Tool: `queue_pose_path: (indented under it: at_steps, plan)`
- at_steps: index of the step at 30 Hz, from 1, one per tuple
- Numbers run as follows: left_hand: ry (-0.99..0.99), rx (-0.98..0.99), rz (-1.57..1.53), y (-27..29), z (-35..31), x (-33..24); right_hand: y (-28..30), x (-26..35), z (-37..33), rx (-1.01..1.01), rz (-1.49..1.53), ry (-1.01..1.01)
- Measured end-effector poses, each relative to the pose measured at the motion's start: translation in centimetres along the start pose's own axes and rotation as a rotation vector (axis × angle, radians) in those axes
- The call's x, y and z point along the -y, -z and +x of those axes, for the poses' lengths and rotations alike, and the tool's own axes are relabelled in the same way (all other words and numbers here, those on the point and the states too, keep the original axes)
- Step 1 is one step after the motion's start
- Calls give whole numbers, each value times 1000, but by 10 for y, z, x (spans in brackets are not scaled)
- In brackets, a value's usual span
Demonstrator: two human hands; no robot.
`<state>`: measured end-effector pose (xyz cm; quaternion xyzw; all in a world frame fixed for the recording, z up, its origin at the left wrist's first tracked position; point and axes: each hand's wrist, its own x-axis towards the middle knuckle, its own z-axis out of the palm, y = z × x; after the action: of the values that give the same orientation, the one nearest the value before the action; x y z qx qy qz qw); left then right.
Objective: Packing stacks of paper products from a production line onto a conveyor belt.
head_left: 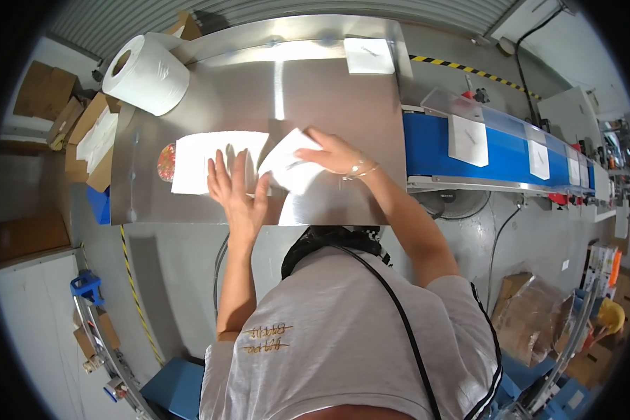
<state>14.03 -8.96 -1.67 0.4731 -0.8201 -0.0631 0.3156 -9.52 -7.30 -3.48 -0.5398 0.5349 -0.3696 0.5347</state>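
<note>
My left hand (238, 187) lies with fingers spread on a white paper towel (192, 164) on the steel table. From under the towel's left end peeks a red, multicoloured object with a rounded edge (166, 162); the rest of it is hidden. Between thumb and fingers, my right hand (332, 152) grips a white sheet (288, 162), lifted and bent beside the towel. Whether the sheet and the towel are one piece, I cannot tell.
A big white paper roll (147, 75) stands at the table's far left corner. White sheets (369, 56) lie far right on the steel table (315, 91). To the right runs a blue conveyor belt (427, 147) carrying several white pieces. Cardboard boxes (94, 140) sit at left.
</note>
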Motion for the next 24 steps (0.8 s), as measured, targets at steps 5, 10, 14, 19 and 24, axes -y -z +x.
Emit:
queue_pose_path:
  at_steps: [5, 10, 14, 19, 24]
  plan:
    - [-7, 18, 21, 0, 0, 5, 90, -144, -53, -623, -231, 149]
    - [-71, -60, 70, -6, -4, 6, 194, -151, -130, -956, -631, -549]
    - [-88, -102, 51, -13, -8, 8, 161, -87, -119, -1154, -1020, -482]
    - [-103, -86, 67, -9, -8, 8, 40, -20, -25, -419, -488, 309]
    - [-122, 0, -47, -1, 2, 1, -25, -17, 37, -214, -564, 503]
